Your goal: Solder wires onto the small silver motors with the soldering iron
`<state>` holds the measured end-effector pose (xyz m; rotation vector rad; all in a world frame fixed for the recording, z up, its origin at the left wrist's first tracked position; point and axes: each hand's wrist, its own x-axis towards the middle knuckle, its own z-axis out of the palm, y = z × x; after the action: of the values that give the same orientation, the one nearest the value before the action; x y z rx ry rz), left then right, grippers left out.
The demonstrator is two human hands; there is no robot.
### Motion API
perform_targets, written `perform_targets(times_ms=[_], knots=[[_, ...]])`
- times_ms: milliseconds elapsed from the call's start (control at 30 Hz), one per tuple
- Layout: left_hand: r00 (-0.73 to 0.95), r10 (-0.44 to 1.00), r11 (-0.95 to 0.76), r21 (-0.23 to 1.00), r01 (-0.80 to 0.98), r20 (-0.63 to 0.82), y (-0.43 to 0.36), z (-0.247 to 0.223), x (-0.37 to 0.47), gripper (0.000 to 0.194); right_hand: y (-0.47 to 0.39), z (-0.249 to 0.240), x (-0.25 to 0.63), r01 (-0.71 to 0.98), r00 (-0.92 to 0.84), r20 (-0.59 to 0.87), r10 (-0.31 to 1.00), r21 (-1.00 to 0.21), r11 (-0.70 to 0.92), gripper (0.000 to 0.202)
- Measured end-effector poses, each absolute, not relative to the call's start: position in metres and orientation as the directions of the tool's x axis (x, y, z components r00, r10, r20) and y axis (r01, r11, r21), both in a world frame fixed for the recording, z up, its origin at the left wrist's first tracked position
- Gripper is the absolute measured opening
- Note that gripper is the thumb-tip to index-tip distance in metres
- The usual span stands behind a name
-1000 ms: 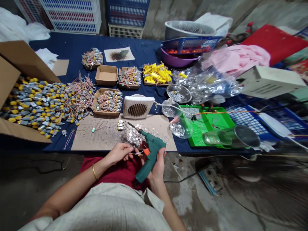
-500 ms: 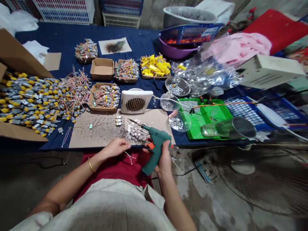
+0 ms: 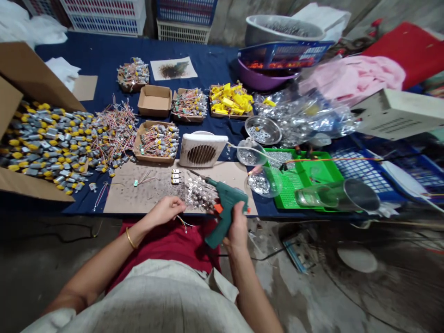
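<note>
1. One dark-green, pistol-shaped plastic soldering gun (image 3: 225, 208) with an orange trigger, held over the table's near edge, its slender dark tip pointing forward and leftward.
2. Right hand (image 3: 238, 224): fingers wrapped around the soldering gun's grip.
3. Left hand (image 3: 166, 210): thumb and fingertips pinched together on thin, pale insulated wires (image 3: 184, 224), whose ends hang free.
4. Three small silver-and-yellow boxy motors (image 3: 175, 176), in a row on a flat brown cardboard sheet (image 3: 149, 201).
5. Loose shiny silver metal pieces (image 3: 199, 194), right of the motors.
6. White square plastic grille unit (image 3: 203, 150), standing behind the pieces.
</note>
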<state>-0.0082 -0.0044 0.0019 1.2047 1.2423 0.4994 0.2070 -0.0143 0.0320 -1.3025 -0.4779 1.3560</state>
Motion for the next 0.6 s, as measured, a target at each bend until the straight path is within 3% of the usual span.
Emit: perform_targets(times_ms=[67, 267, 433, 600], knots=[[0.300, 0.848, 0.338, 0.881, 0.331, -0.438, -0.001, -0.001, -0.013, 0.034, -0.022, 0.038, 0.231, -0.390, 0.290, -0.423, 0.858, -0.871, -0.298, 0.052], [0.276, 0.872, 0.220, 0.827, 0.517, -0.405, 0.011, -0.008, -0.009, 0.024, -0.065, 0.057, 0.267, 0.039, 0.233, -0.432, 0.871, -0.891, -0.453, 0.053], [0.358, 0.834, 0.120, 0.770, 0.627, -0.421, 0.029, -0.001, -0.004, 0.017, -0.081, 0.064, 0.259, 0.327, 0.194, -0.284, 0.939, -0.883, -0.335, 0.051], [0.370, 0.797, 0.169, 0.764, 0.622, -0.477, 0.042, 0.005, -0.009, 0.014, -0.073, 0.067, 0.248, 0.433, 0.122, -0.138, 0.983, -0.884, -0.178, 0.042]])
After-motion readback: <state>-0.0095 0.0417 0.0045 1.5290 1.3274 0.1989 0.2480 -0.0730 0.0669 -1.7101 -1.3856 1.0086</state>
